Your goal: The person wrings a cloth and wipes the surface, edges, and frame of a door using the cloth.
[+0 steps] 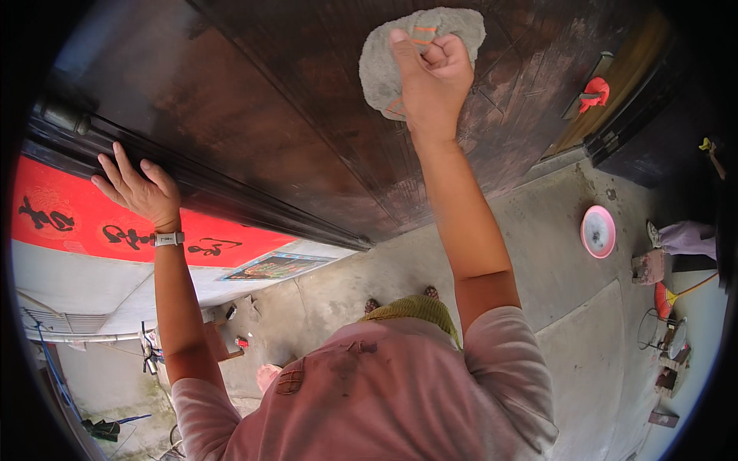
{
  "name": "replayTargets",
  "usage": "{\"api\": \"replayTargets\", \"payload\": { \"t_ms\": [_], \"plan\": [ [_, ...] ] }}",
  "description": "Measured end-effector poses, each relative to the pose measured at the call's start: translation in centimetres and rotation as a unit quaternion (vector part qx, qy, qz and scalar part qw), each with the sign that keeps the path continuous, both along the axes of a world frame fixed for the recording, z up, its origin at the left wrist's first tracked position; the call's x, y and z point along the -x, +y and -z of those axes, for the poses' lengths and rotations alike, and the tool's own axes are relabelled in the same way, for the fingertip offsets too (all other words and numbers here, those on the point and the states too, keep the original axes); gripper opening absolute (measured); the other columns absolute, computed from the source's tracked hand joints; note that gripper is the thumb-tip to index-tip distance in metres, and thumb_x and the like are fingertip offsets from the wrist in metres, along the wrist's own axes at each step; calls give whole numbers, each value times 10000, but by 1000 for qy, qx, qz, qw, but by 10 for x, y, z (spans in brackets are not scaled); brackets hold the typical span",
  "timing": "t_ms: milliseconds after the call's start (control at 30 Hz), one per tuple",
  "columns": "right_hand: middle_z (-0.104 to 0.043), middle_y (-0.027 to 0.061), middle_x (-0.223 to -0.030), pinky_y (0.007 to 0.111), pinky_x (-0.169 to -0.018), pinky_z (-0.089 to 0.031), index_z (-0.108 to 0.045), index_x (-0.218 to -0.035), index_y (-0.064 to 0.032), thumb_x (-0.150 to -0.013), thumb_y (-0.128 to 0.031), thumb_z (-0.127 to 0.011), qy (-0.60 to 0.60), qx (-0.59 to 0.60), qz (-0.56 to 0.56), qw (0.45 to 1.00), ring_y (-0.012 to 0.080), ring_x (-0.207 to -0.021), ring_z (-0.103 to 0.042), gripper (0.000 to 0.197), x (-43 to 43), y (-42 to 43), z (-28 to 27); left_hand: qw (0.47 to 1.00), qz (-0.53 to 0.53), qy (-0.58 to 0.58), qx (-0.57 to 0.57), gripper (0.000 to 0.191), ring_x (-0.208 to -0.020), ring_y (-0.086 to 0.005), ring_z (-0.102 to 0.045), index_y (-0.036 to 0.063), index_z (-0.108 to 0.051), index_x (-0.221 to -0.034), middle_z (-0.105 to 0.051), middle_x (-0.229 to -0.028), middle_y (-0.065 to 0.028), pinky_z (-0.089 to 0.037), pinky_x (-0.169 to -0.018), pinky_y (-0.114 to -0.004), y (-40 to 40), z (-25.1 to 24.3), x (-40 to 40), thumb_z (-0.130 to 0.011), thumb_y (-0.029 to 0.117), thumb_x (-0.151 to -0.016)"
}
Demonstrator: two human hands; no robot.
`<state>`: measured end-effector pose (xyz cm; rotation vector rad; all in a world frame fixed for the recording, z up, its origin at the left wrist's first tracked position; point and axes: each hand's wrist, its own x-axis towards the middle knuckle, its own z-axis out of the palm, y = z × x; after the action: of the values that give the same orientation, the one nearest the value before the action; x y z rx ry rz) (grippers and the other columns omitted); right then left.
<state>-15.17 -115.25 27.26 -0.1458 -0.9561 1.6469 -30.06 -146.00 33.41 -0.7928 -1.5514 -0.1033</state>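
Observation:
My right hand [435, 80] grips a grey cloth with orange stripes [380, 69] and presses it to a dark brown wooden door [277, 132]. The fingers are curled into the cloth, and the thumb lies along it. My left hand [141, 187] rests with fingers spread on the dark door frame [213, 201] at the left. It holds nothing, and a band with a light face sits on its wrist. Beside that frame is a red paper banner [86, 225] with black brush characters. Streaks and pale patches mark the door's surface near the cloth.
A pink basin [598, 231] with liquid stands on the concrete floor [576, 288] at the right. Beyond it are a person's leg [686, 237], a block [648, 267] and a broom [664, 299]. A red cloth [595, 94] hangs from a door handle. A bicycle's handlebar [151, 354] shows at lower left.

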Motion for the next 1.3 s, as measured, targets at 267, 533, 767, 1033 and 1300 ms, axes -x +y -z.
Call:
{"api": "replayTargets", "payload": {
  "t_ms": [267, 533, 767, 1033, 1300],
  "plan": [
    [-652, 55, -833, 267, -686, -466, -608, -834, 26, -657, -28, -633, -179, -104, 206, 957, 114, -747, -580, 187, 19, 2, 130, 1000, -4, 19, -5, 417, -1268, -316, -326, 12, -472, -1240, -443, -1302, -166, -153, -1074, -462, 6, -3, -5, -420, 189, -866],
    [-625, 171, -868, 366, -424, -508, -546, -1031, 12, -690, -139, -690, -656, 165, -11, 736, 265, -692, -637, 400, -31, 25, 368, 999, -3, 31, -18, 415, -1257, -334, -338, 9, -486, -1229, -475, -1279, -151, -177, -1068, -470, 10, -5, -7, -431, 179, -854],
    [-570, 76, -792, 301, -526, -501, -546, -913, -12, -793, -143, -596, -411, 230, -35, 881, 171, -596, -551, 184, -58, 68, 278, 1000, -12, 19, -19, 409, -1239, -327, -365, 13, -510, -1211, -477, -1270, -165, -190, -1066, -469, 4, -4, -6, -437, 178, -844],
    [-603, 44, -797, 241, -608, -480, -498, -873, -15, -831, -88, -596, -139, -94, -86, 982, 99, -701, -575, 129, -52, 104, 15, 999, -14, 33, -11, 396, -1212, -296, -411, 6, -508, -1201, -511, -1242, -122, -211, -1063, -461, 3, -7, -7, -454, 157, -839],
    [-559, 4, -795, 216, -608, -422, -506, -836, -31, -742, -49, -619, -196, -187, -13, 962, 56, -699, -486, 149, -41, 142, 35, 999, -2, 28, -15, 396, -1238, -311, -381, -12, -471, -1234, -468, -1283, -167, -182, -1072, -451, 9, 1, -7, -415, 141, -873]
  ]
}}
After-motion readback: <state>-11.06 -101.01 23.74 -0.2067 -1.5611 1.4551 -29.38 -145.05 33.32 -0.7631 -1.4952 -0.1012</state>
